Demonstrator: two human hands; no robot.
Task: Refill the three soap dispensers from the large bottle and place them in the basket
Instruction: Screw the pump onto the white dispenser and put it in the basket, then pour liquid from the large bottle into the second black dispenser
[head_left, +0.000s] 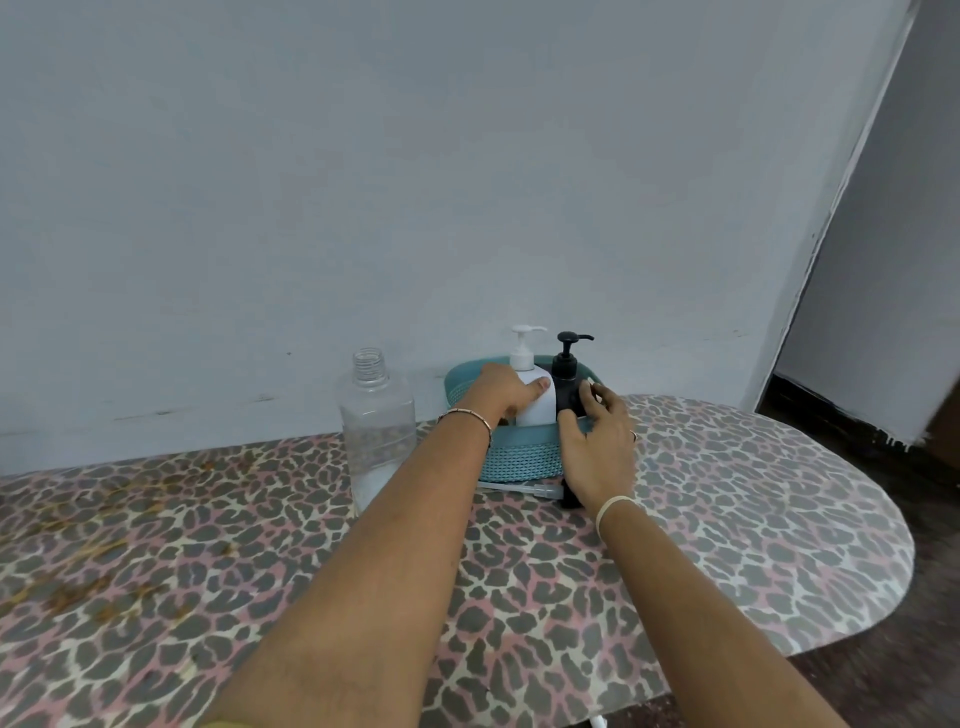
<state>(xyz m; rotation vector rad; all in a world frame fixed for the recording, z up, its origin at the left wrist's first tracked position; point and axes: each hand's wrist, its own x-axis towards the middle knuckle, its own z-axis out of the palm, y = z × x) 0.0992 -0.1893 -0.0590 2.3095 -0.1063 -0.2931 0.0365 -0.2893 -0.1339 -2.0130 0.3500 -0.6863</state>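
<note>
A teal woven basket (519, 460) stands near the wall on the leopard-print table. Inside it a white pump dispenser (535, 405) and a black pump dispenser (565, 387) stand upright side by side. My left hand (498, 392) wraps the white dispenser's body. My right hand (597, 441) grips the black dispenser from the right. The large clear bottle (376, 426) stands uncapped left of the basket, with a little liquid at its bottom. A loose black pump head with its clear tube (524, 489) lies on the table in front of the basket. A third dispenser body is not visible.
The leopard-print table (727, 519) is rounded at its right end, with dark floor (924, 519) beyond. A pale wall (467, 182) runs directly behind the basket and bottle. Brownish stains (78, 571) mark the table's left side.
</note>
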